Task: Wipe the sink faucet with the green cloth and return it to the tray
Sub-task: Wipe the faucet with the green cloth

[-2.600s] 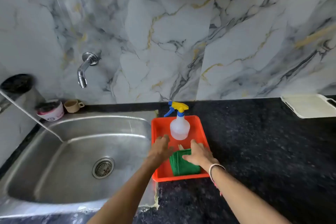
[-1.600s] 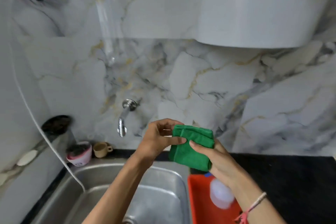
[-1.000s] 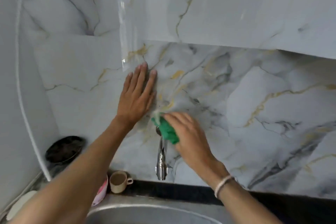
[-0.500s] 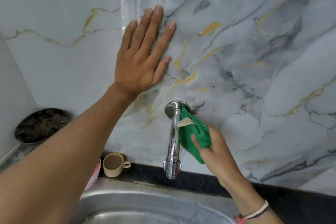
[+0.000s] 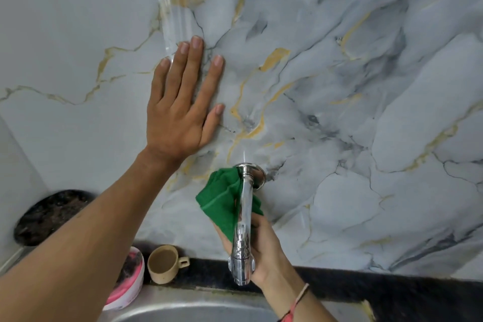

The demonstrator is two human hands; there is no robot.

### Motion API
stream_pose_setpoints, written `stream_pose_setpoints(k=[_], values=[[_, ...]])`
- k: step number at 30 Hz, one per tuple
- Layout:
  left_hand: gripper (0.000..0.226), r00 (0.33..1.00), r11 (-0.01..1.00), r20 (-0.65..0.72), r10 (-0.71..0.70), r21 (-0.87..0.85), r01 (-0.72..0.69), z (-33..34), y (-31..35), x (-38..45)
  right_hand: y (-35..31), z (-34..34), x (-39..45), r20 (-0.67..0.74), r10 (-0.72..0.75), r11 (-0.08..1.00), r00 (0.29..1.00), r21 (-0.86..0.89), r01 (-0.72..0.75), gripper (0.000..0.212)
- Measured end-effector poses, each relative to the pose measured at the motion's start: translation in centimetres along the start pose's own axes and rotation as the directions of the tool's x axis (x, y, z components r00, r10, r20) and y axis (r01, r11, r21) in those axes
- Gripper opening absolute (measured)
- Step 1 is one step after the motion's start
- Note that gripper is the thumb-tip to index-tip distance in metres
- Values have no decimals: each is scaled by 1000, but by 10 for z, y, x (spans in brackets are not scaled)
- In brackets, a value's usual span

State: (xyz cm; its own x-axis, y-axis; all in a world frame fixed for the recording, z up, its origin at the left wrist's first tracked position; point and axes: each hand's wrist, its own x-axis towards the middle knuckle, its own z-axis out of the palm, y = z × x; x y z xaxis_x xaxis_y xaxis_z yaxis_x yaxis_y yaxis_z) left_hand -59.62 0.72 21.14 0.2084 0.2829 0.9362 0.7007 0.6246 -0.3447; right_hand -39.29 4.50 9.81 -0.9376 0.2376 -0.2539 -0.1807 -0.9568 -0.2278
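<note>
A chrome faucet (image 5: pixel 244 219) juts from the marble wall, its spout pointing down over the sink. The green cloth (image 5: pixel 220 204) is pressed against the spout's left side and underside, up near the wall flange. My right hand (image 5: pixel 264 246) grips the cloth from below, partly hidden behind the spout. My left hand (image 5: pixel 180 104) lies flat on the marble wall above and left of the faucet, fingers spread, holding nothing. The tray is out of view.
A small beige cup (image 5: pixel 166 264) and a pink-and-white tub (image 5: pixel 128 282) stand on the ledge left of the faucet. A dark round object (image 5: pixel 49 214) sits at the far left. The steel sink rim (image 5: pixel 198 308) runs along the bottom.
The cloth was lifted from the red tray and brought to the faucet. In the last half second my right hand carried it from the spout's right side to its left and underside. The left hand stays on the wall.
</note>
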Motion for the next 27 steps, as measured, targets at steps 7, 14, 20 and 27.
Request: stream_pose_setpoints(k=[7,14,20,27], values=[[65,1000,1000,2,0,13,0,0,0,1,-3,-17,-23,-80,-218,975,973,14,220,34],[64,1000,1000,18,-21,12,21,-1,2,1,-28,26,-53,228,-781,175,581,-814,554,32],[65,1000,1000,11,-24,19,24,-1,2,-1,4,65,-43,477,-493,-785,727,-604,-136,115],[65,999,998,-8,-41,40,41,0,1,3,18,80,-28,436,-521,-817,733,-503,-282,96]])
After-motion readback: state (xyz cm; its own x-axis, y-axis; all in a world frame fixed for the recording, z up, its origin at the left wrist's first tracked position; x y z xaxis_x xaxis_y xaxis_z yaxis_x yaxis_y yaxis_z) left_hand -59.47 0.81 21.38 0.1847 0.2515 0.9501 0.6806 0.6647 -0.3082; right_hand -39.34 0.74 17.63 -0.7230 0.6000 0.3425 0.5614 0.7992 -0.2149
